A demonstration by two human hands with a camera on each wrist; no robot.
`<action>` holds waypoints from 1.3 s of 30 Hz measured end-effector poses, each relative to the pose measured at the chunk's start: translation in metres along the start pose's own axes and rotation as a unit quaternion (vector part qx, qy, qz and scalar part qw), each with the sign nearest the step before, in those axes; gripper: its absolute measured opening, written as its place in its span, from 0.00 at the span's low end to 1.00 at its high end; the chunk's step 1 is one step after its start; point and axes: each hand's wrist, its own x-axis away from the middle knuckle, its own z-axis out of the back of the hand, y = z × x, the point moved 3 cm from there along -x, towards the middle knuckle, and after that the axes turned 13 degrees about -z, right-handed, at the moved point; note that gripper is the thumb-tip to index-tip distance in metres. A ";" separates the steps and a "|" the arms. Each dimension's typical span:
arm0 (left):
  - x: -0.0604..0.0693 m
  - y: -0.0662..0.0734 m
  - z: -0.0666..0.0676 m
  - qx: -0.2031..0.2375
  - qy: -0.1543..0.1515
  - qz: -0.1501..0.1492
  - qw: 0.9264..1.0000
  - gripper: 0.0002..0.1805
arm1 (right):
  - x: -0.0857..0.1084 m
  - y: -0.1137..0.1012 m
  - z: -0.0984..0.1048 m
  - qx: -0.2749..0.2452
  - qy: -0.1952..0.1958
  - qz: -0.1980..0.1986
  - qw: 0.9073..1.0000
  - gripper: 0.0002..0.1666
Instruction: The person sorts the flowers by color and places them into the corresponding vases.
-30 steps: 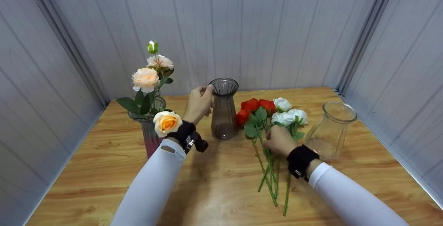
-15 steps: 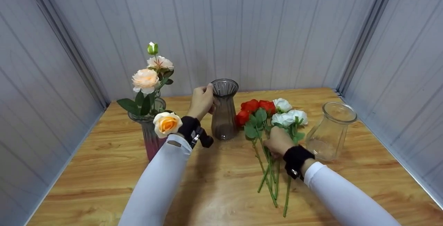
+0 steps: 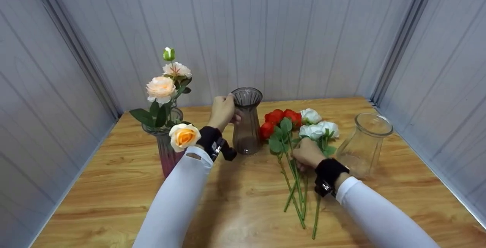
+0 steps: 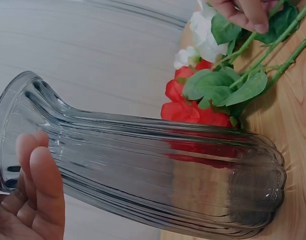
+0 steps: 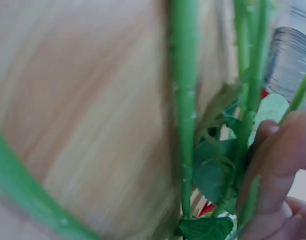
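Note:
In the head view, my left hand [image 3: 223,112] holds a grey ribbed glass vase [image 3: 246,134] at its upper end, thumb by the rim. The left wrist view shows curled fingers [image 4: 45,187] against the neck of the upright vase. To its right, red roses [image 3: 275,116] and white roses [image 3: 312,131] lie with their green stems [image 3: 298,187] towards me. My right hand [image 3: 308,153] pinches among these stems below the blooms. In the right wrist view, its fingers [image 5: 280,160] are at a stem; which bloom it bears I cannot tell.
A clear glass vase [image 3: 358,153] stands right of my right hand. On the left, a pink-tinted vase [image 3: 165,153] bears peach roses [image 3: 161,88], a bud [image 3: 169,54] and an orange-centred rose [image 3: 185,137] close above my left wrist. Panels [image 3: 250,31] enclose the wooden table [image 3: 114,202].
My left hand has shifted slightly right and settled closer around the grey vase's neck. The right hand has stayed at the stems, its fingers working among them. The vases stay in place.

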 end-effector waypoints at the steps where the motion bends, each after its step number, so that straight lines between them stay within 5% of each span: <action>1: 0.000 0.000 0.000 -0.002 0.003 0.002 1.000 0.25 | 0.000 0.000 0.001 -0.018 -0.010 -0.002 1.000 0.19; 7: 0.000 0.001 0.000 -0.013 0.007 0.002 1.000 0.26 | 0.007 -0.002 0.009 -0.123 -0.059 -0.007 0.991 0.13; 18: 0.000 -0.001 -0.002 0.006 0.013 0.009 1.000 0.26 | 0.009 -0.008 0.011 -0.259 -0.126 0.008 0.957 0.05; 32: 0.003 0.000 -0.001 0.040 0.003 0.020 0.999 0.24 | 0.019 -0.022 0.006 -0.363 -0.120 0.141 0.913 0.05; 39: 0.002 -0.002 0.000 0.033 0.016 0.010 0.999 0.27 | 0.026 -0.028 0.007 -0.390 -0.075 0.207 0.894 0.08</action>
